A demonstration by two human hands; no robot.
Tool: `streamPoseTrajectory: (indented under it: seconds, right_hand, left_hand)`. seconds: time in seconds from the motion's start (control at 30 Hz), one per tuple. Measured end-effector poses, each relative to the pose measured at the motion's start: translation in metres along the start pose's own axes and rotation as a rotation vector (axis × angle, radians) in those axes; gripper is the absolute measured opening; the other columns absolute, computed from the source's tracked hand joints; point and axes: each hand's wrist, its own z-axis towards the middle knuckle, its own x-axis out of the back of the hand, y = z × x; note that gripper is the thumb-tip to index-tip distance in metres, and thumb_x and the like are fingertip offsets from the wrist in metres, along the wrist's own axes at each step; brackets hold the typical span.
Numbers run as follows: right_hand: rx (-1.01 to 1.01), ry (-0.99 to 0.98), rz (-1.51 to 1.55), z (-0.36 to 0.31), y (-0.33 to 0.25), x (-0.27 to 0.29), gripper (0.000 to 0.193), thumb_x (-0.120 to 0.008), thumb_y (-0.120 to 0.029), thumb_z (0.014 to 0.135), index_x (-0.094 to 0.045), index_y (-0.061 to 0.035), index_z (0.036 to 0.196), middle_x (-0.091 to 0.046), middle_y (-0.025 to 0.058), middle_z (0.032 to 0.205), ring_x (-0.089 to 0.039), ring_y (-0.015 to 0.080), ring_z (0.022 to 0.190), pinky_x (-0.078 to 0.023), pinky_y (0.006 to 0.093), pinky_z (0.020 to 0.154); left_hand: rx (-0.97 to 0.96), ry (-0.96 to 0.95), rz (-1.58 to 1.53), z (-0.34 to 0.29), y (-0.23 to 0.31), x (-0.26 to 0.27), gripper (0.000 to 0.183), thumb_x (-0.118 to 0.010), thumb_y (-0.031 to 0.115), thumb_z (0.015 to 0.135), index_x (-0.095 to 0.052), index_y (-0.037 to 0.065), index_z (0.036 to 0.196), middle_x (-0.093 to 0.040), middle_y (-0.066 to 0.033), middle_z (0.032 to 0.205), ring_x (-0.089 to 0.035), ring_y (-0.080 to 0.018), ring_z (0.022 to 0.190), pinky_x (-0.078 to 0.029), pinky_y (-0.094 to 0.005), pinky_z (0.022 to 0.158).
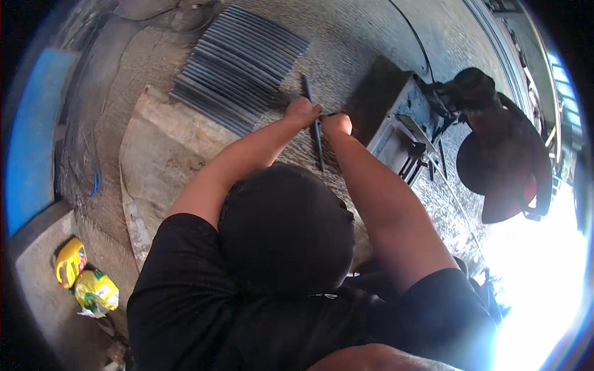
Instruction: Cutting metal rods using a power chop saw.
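Floor-level work, both hands meeting near mid-frame over a dark slim bar (319,151). Bar lies between the hands, roughly lengthwise to the view, one end beyond the left hand, the other short of the forearms.

Left hand (301,112): fingers curled narrow, right beside the bar; cannot tell whether they grip it. Right hand (338,125): fingers bunched closed, a small dark piece (330,115) showing at their edge; cannot tell what it is or how firmly held.

Up and left of the hands, a row of dark metal rods (241,68), laid side by side. Below them, a worn pale sheet (154,142) on the floor (139,65). Right of the hands, a cut-off saw (504,148). Far left, a yellow bottle (70,263) touching or nearly touching a yellow-green bag (98,290).
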Motion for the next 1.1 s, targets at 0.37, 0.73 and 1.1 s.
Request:
streamPoseTrajectory:
  seconds: [0.37, 0.73, 1.1]
  right_hand:
    - [0.21, -0.292, -0.007, -0.01, 0.014, 0.014, 0.047, -0.054, -0.039, 0.082, -0.067, 0.0036, 0.098, -0.064, 0.0221, 0.106, -0.062, 0.0294, 0.102, -0.049, 0.035, 0.087]
    - [0.163, -0.375, 0.164, -0.039, 0.022, 0.023, 0.042, -0.057, -0.019, 0.079, -0.056, -0.0001, 0.116, -0.067, 0.0181, 0.095, -0.066, 0.0284, 0.092, -0.052, 0.034, 0.083]
    - [0.307, 0.305, 0.574, -0.13, 0.004, 0.15, 0.043, -0.056, -0.012, 0.074, -0.055, 0.0019, 0.115, -0.063, 0.0253, 0.103, -0.061, 0.0355, 0.099, -0.048, 0.0397, 0.089]
  left_hand:
    - [0.028, 0.124, 0.188, 0.017, 0.001, -0.016, 0.05, -0.054, 0.043, 0.079, -0.067, -0.005, 0.087, -0.064, -0.0266, 0.093, -0.061, -0.0408, 0.094, -0.048, -0.045, 0.085]
    - [0.025, 0.359, 0.124, -0.014, 0.035, 0.014, 0.054, -0.048, 0.045, 0.08, -0.067, -0.006, 0.081, -0.064, -0.0268, 0.085, -0.062, -0.0404, 0.089, -0.048, -0.0446, 0.082]
    - [-0.228, 0.406, -0.343, -0.091, 0.147, 0.111, 0.064, -0.039, 0.054, 0.086, -0.065, -0.004, 0.086, -0.064, -0.0273, 0.089, -0.06, -0.0441, 0.092, -0.043, -0.0477, 0.083]
